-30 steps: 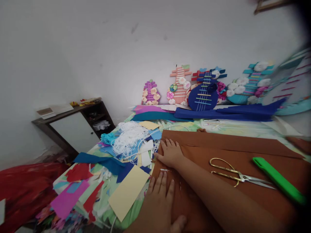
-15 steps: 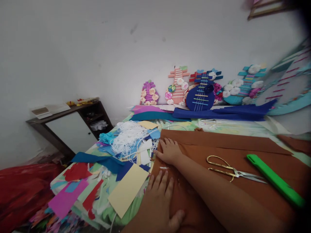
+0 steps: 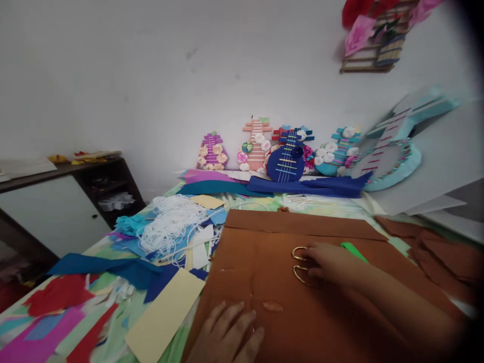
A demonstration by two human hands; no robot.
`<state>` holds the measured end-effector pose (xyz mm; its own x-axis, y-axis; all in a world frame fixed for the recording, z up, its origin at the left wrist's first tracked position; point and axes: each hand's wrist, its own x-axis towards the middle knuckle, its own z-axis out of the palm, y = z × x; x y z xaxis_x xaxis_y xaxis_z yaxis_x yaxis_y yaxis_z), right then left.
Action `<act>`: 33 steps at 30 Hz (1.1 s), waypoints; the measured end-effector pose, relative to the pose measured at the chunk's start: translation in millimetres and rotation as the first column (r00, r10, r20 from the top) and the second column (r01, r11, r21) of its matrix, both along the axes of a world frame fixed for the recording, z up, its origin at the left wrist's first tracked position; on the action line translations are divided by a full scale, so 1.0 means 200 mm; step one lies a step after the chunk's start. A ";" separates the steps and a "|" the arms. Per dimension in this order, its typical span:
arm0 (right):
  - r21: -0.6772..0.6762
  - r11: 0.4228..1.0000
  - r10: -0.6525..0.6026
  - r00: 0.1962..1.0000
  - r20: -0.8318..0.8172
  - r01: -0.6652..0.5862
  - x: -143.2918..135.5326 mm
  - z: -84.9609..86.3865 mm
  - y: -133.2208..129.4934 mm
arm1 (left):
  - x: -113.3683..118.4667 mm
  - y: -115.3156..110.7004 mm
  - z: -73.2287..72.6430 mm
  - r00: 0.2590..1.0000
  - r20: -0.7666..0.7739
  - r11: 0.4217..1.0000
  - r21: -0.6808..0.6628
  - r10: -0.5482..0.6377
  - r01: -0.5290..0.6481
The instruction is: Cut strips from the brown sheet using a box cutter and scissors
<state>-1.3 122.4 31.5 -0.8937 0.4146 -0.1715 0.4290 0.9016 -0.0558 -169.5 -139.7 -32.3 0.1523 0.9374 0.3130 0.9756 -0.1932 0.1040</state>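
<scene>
A large brown sheet, paper or felt, lies across the table with a folded or overlapping strip along its far side. My left hand rests flat on its near left part, fingers spread. Farther right, my right hand has its fingers closed at the gold-handled scissors; both handle loops show, while the blades are hidden beneath the hand. A bright green tool, like a box cutter, is mostly covered by that hand and forearm. Small wrinkles and shiny streaks mark the brown surface.
A pale yellow card, white string and coloured scraps crowd the left. Decorated lute-shaped crafts, one dark blue, lean along the wall. Brown pieces lie at right. A low cabinet stands left.
My right hand has left the sheet's far left corner and moved right onto the scissors. My left hand stays on the sheet. The view has turned right.
</scene>
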 end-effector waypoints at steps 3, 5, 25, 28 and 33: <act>0.020 0.997 0.073 0.997 -0.022 -0.072 -0.01 -0.01 -0.04 | 0.04 0.02 0.13 1.000 0.016 0.995 0.099 0.018 -0.020; 0.091 0.994 0.062 0.998 -0.024 -0.060 -0.03 0.00 -0.06 | 0.07 0.02 0.22 0.993 0.114 0.990 0.139 0.009 -0.025; -0.181 0.905 0.176 0.725 -0.666 -0.386 0.02 0.13 -0.57 | 0.31 0.32 0.40 -0.542 0.839 0.981 -0.057 -0.053 -0.183; -0.519 0.793 -0.142 0.732 -0.666 -0.319 -0.01 0.07 -0.60 | 0.34 0.38 0.33 -0.446 0.894 0.952 -0.097 -0.045 -0.290; -0.800 0.503 -0.394 0.736 -0.550 -0.329 -0.09 0.04 -0.57 | 0.37 0.39 0.23 0.053 0.992 0.963 -0.098 0.114 -0.253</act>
<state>-20.0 8.9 40.5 -0.8955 0.4288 0.1191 -0.0136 0.2411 -0.9704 -94.9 -61.5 13.5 -0.5311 0.8430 0.0847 0.0001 -0.0999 0.9950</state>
